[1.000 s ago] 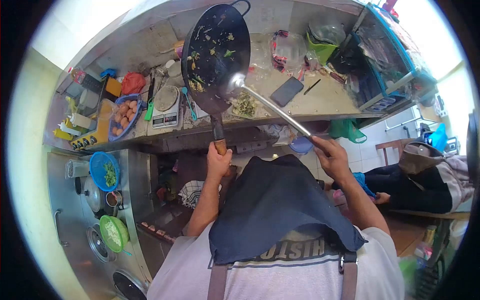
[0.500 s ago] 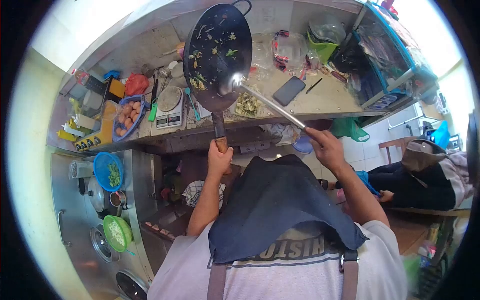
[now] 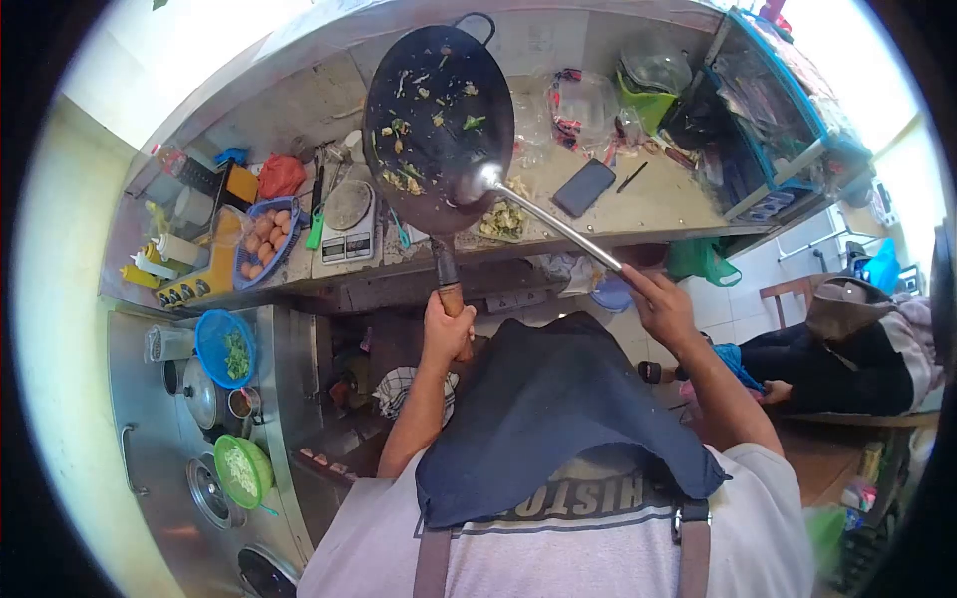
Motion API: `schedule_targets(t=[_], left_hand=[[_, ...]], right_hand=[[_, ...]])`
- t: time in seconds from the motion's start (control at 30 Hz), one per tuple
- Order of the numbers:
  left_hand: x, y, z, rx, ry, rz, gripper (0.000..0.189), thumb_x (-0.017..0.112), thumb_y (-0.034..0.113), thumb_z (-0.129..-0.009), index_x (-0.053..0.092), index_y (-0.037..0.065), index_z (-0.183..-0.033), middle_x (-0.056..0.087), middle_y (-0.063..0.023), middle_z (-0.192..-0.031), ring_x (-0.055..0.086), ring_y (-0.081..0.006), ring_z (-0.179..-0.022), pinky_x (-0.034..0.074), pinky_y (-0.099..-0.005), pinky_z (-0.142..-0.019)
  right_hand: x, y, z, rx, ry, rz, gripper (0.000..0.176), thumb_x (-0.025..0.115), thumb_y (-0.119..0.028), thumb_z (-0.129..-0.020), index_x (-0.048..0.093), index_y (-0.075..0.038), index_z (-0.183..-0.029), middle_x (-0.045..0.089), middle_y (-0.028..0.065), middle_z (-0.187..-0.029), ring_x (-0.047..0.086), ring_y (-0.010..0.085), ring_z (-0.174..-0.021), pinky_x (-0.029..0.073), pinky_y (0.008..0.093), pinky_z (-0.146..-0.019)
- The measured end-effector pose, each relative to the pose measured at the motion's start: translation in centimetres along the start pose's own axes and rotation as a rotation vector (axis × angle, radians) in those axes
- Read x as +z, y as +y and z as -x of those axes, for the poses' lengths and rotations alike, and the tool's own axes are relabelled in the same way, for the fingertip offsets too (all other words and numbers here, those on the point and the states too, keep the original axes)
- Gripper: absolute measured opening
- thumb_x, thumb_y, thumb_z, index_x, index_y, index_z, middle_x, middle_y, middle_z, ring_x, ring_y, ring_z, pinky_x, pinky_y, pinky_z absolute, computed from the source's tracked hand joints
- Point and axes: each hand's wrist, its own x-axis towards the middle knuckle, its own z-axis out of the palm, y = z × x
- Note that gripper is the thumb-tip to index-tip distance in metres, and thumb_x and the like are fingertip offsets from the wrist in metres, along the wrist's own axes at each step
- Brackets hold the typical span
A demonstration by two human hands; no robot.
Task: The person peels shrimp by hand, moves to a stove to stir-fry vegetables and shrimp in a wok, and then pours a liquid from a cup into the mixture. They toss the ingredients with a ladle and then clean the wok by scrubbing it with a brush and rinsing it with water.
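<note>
My left hand [image 3: 449, 327] is closed around the wooden handle of a black wok [image 3: 444, 90], which is held up over the counter and tilted. Scraps of cooked egg and greens stick to its inner surface. In my right hand [image 3: 663, 307] is the long handle of a metal ladle [image 3: 553, 225]. The ladle's bowl rests at the lower right of the wok, near its rim. Just below that rim, a clear tray [image 3: 516, 237] of chopped food sits on the counter, partly covered by the wok and ladle.
The counter also bears a kitchen scale [image 3: 346, 244], a blue basket [image 3: 242, 271] of eggs, a phone [image 3: 583, 187] and a pen [image 3: 632, 177]. To the left stand a blue bowl [image 3: 206, 344] of greens and a green bowl [image 3: 261, 463]. Another person sits at the right.
The wok and ladle have shifted slightly in view, and the wok shows more of its inside. Both hands keep their hold. The view has moved a little.
</note>
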Motion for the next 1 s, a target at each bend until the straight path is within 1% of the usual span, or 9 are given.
schedule_targets(t=[0.1, 0.2, 0.3, 0.4, 0.53, 0.63, 0.73, 0.83, 1.0], left_hand=[[-0.5, 1.0, 0.2, -0.049, -0.028, 0.061, 0.031, 0.067, 0.004, -0.079, 0.044, 0.003, -0.099, 0.054, -0.0061, -0.070, 0.056, -0.0137, -0.050, 0.048, -0.0299, -0.043], [-0.6, 1.3, 0.2, -0.074, -0.090, 0.166, 0.031, 0.065, 0.003, -0.080, 0.043, 0.003, -0.101, 0.054, -0.0060, -0.070, 0.055, -0.0138, -0.050, 0.048, -0.0305, -0.043], [-0.9, 1.1, 0.2, -0.040, -0.130, 0.213, 0.031, 0.064, 0.002, -0.081, 0.042, 0.004, -0.102, 0.054, -0.0062, -0.071, 0.055, -0.0141, -0.050, 0.048, -0.0311, -0.043], [-1.2, 2.2, 0.5, -0.051, -0.116, 0.173, 0.031, 0.064, 0.002, -0.081, 0.042, 0.004, -0.102, 0.054, -0.0064, -0.072, 0.055, -0.0142, -0.050, 0.048, -0.0311, -0.043], [-1.8, 1.7, -0.1, -0.057, -0.136, 0.193, 0.032, 0.062, -0.001, -0.081, 0.043, 0.003, -0.106, 0.054, -0.0075, -0.073, 0.055, -0.0156, -0.050, 0.049, -0.0324, -0.044], [-1.9, 1.7, -0.5, -0.070, -0.136, 0.185, 0.031, 0.061, -0.001, -0.081, 0.043, 0.003, -0.106, 0.054, -0.0072, -0.072, 0.055, -0.0156, -0.050, 0.049, -0.0324, -0.043], [-2.0, 2.2, -0.2, -0.073, -0.131, 0.149, 0.031, 0.061, -0.001, -0.080, 0.043, 0.003, -0.105, 0.053, -0.0070, -0.072, 0.055, -0.0158, -0.049, 0.049, -0.0326, -0.043], [-2.2, 2.2, -0.1, -0.066, -0.129, 0.135, 0.031, 0.061, -0.001, -0.080, 0.043, 0.003, -0.105, 0.054, -0.0073, -0.072, 0.055, -0.0162, -0.049, 0.049, -0.0329, -0.043], [-2.1, 2.0, 0.0, -0.063, -0.165, 0.154, 0.032, 0.062, -0.001, -0.079, 0.043, 0.003, -0.104, 0.054, -0.0080, -0.073, 0.055, -0.0169, -0.049, 0.049, -0.0341, -0.042]], right_hand=[[-0.8, 0.3, 0.8, 0.057, 0.016, -0.035, 0.048, 0.067, -0.010, -0.082, 0.059, -0.022, -0.128, 0.057, 0.0083, -0.078, 0.059, 0.0270, -0.068, 0.049, 0.0370, -0.060], [-0.5, -3.7, -1.9, 0.056, 0.090, -0.209, 0.048, 0.067, -0.011, -0.082, 0.059, -0.023, -0.128, 0.057, 0.0075, -0.078, 0.059, 0.0259, -0.067, 0.049, 0.0371, -0.059], [0.8, -6.6, -4.6, -0.063, 0.100, -0.231, 0.048, 0.067, -0.010, -0.081, 0.060, -0.023, -0.127, 0.058, 0.0065, -0.079, 0.060, 0.0246, -0.068, 0.050, 0.0364, -0.060], [2.5, -3.9, -3.9, -0.039, 0.007, 0.013, 0.046, 0.067, -0.010, -0.082, 0.060, -0.024, -0.126, 0.059, 0.0066, -0.081, 0.061, 0.0251, -0.071, 0.051, 0.0362, -0.062], [1.8, -2.5, -2.9, 0.028, 0.041, -0.092, 0.051, 0.069, -0.005, -0.078, 0.062, -0.023, -0.125, 0.062, 0.0069, -0.088, 0.063, 0.0258, -0.075, 0.052, 0.0359, -0.065], [1.2, -6.5, -5.1, 0.020, 0.095, -0.189, 0.045, 0.064, -0.011, -0.083, 0.061, -0.025, -0.125, 0.060, 0.0047, -0.082, 0.062, 0.0244, -0.072, 0.052, 0.0350, -0.063], [2.8, -4.4, -5.0, -0.129, 0.040, 0.022, 0.045, 0.064, -0.009, -0.082, 0.061, -0.023, -0.125, 0.062, 0.0055, -0.086, 0.063, 0.0248, -0.075, 0.052, 0.0350, -0.066], [0.7, -1.2, -3.8, -0.025, -0.015, 0.070, 0.045, 0.063, -0.008, -0.083, 0.061, -0.022, -0.125, 0.064, 0.0070, -0.091, 0.064, 0.0260, -0.079, 0.052, 0.0353, -0.068], [1.8, -5.7, -6.5, -0.010, 0.125, -0.247, 0.047, 0.062, -0.008, -0.082, 0.059, -0.022, -0.127, 0.065, 0.0085, -0.096, 0.064, 0.0269, -0.085, 0.053, 0.0367, -0.072]])
